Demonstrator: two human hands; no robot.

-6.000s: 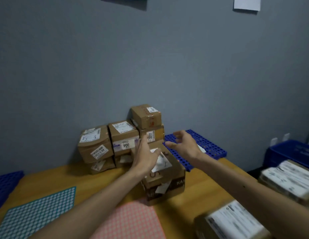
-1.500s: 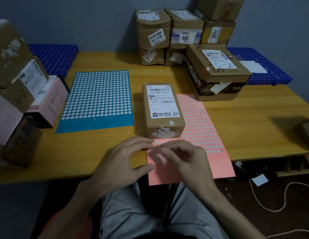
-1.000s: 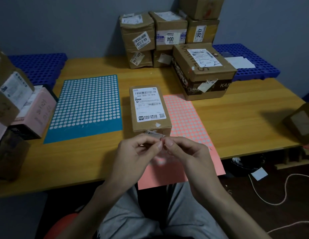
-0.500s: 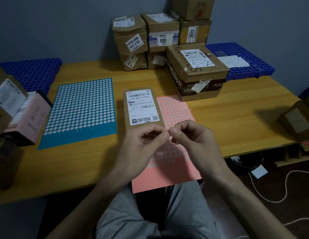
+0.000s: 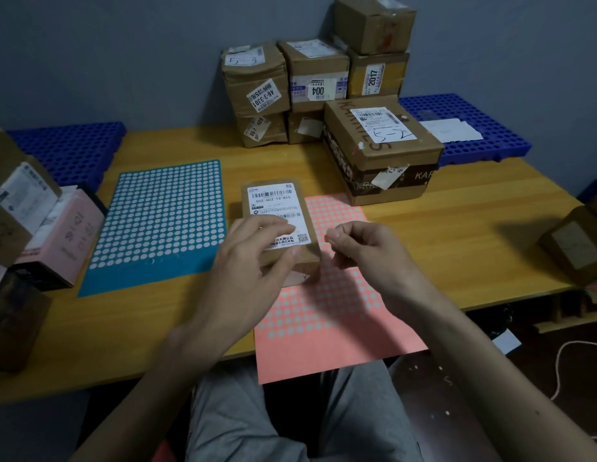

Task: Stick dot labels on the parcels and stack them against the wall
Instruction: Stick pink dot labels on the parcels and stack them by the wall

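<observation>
- Parcels [image 5: 318, 78] stacked in the upper middle of the frame stand tight against the wall [image 5: 123, 61], at the far edge of the desk [image 5: 457, 235].
- Pink dot sheet [image 5: 323, 321] lies in the lower middle, overhanging the near desk edge, probably to be close for peeling.
- Small parcel [image 5: 277, 201] lies in the centre, partly on that sheet, label up.
- Left hand [image 5: 247, 261] rests with spread fingers on it, apparently to steady it.
- Right hand [image 5: 367, 251], just beside it, has its fingertips pinched together; whether a dot is between them, I cannot tell.

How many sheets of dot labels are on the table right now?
2. The blue sheet lies flat on the table, left of the small parcel; the pink sheet lies to that parcel's right, overhanging the table's near edge.
</observation>
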